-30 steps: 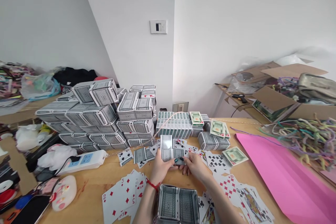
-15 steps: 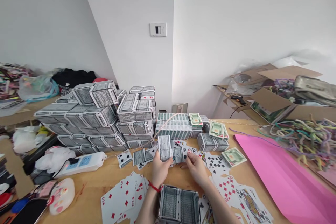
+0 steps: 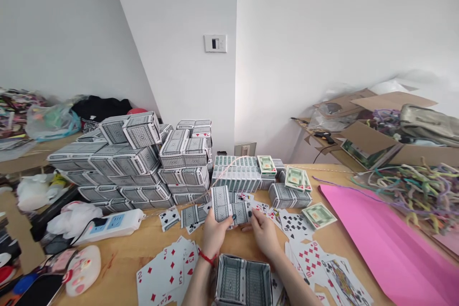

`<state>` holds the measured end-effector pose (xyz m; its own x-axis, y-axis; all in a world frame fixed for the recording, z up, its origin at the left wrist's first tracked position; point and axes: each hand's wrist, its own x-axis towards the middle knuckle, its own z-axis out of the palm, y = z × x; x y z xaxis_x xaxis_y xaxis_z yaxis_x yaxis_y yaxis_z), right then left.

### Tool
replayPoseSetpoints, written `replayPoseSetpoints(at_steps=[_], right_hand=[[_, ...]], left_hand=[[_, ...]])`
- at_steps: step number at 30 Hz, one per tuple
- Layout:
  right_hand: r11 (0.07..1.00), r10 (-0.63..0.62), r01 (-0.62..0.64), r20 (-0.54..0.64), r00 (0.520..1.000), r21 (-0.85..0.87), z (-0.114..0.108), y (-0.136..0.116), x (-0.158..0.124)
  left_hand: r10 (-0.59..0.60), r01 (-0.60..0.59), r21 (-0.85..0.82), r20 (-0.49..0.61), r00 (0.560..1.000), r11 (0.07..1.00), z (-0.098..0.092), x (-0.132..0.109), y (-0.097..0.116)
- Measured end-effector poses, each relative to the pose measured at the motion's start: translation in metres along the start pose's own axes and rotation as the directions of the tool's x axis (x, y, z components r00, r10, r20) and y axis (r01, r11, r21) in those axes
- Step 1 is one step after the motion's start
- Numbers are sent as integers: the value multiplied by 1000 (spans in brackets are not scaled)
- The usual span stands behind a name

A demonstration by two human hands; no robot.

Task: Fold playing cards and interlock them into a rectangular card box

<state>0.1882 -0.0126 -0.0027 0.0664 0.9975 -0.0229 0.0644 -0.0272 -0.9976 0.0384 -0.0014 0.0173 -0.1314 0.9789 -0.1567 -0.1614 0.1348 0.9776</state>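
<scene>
My left hand [image 3: 214,233] is closed on an upright playing card [image 3: 220,200], its grey patterned back facing me. A second grey-backed playing card [image 3: 240,212] lies sideways against it; my left thumb rests at the joint between them. The fingers of my right hand [image 3: 264,230] pinch this card's right end. Below, between my forearms, stands an open box made of playing cards [image 3: 244,279], with nothing seen inside. Loose cards [image 3: 167,267] lie face up left of my left forearm, and more cards [image 3: 311,258] are right of my right arm.
Stacked card-built blocks [image 3: 125,160] rise at the back left. Green card packs [image 3: 297,178] and a striped stack [image 3: 234,172] stand behind my hands. A white power strip [image 3: 118,224] lies left, a pink sheet [image 3: 380,239] right. Colourful pipe cleaners [image 3: 409,191] and cartons fill the far right.
Both hands and the two cards have shifted slightly left and down in view. The upright card leans a little more to the left. Both hands keep their hold.
</scene>
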Motion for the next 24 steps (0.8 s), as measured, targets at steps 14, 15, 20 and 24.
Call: replayPoseSetpoints(at_steps=[14,15,20,24], right_hand=[[697,212,-467,465,860,545,-15,-4,0],[699,212,-469,471,857,540,-15,-5,1],[755,172,-422,470,866,501,-14,-5,3],[840,176,-341,383,907,422,-11,-1,4]], left_hand=[[-69,88,-158,125,990,984,-6,0,5],[-45,63,-144,128,991,988,-7,0,5],[-7,15,-69,128,992,998,-8,-1,4],[22,-20,-23,110,994,1000,-8,-2,4]])
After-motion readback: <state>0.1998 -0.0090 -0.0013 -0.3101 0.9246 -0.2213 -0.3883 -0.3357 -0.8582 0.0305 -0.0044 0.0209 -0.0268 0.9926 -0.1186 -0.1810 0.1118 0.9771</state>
